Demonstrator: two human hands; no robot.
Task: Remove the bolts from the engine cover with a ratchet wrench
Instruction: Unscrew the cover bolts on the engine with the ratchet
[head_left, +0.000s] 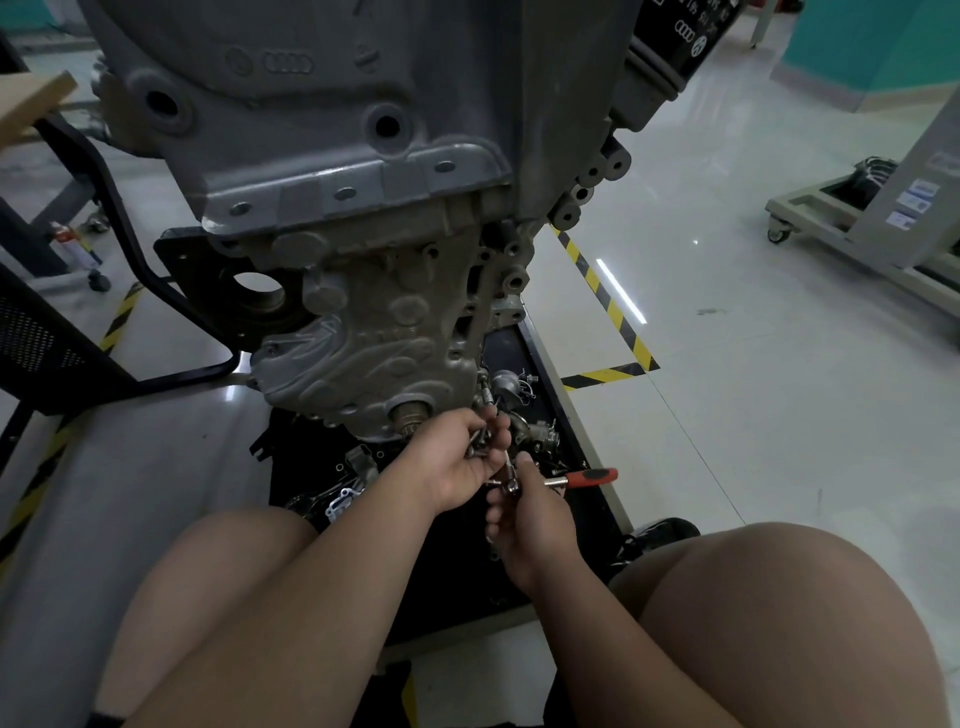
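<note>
Black tray (558, 374) under engine cover (363, 332) holds loose metal parts (524, 431).

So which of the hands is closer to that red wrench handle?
Right. The right hand grips the ratchet's head end, just beside the red handle; the left hand, holding bolts, sits farther left, near the engine cover.

A grey cast-metal engine cover (363, 358) hangs upright at the engine's lower front. A chrome ratchet wrench with a red-and-black handle (571, 477) lies level below it, handle pointing right. Several small steel bolts (480, 441), perhaps three, are bunched just beside its extension
</note>
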